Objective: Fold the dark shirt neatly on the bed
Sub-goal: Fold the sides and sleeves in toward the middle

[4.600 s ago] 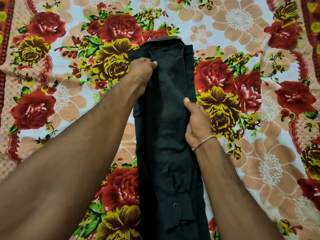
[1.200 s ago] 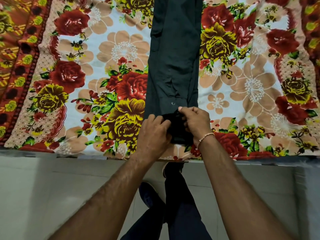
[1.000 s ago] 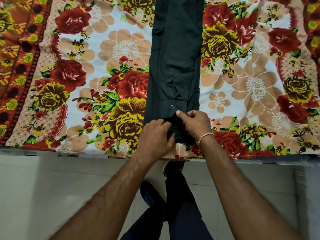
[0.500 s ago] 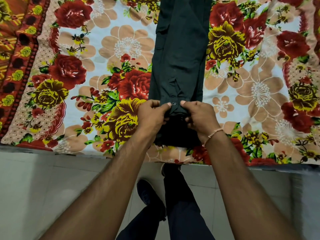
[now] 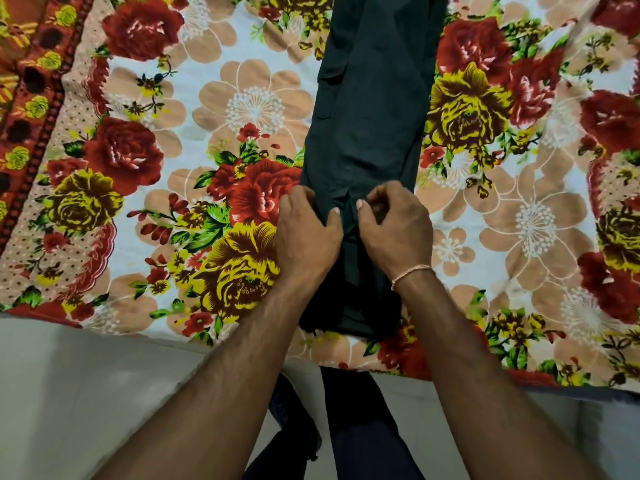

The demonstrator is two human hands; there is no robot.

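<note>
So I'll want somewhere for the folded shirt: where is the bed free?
Free: sheet left of the shirt, and right of it. Crowded: the near hem, under the left hand and right hand.

Even, soft indoor light with little glare; the forearms below the hands look slightly motion-blurred, and edges seem bowed by the wide lens.

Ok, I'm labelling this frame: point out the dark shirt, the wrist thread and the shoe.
dark shirt (image 5: 370, 109): head view, flat middle of the folded strip.
wrist thread (image 5: 410, 273): head view, across the right wrist.
shoe (image 5: 294, 420): head view, dark upper, on the floor.
</note>
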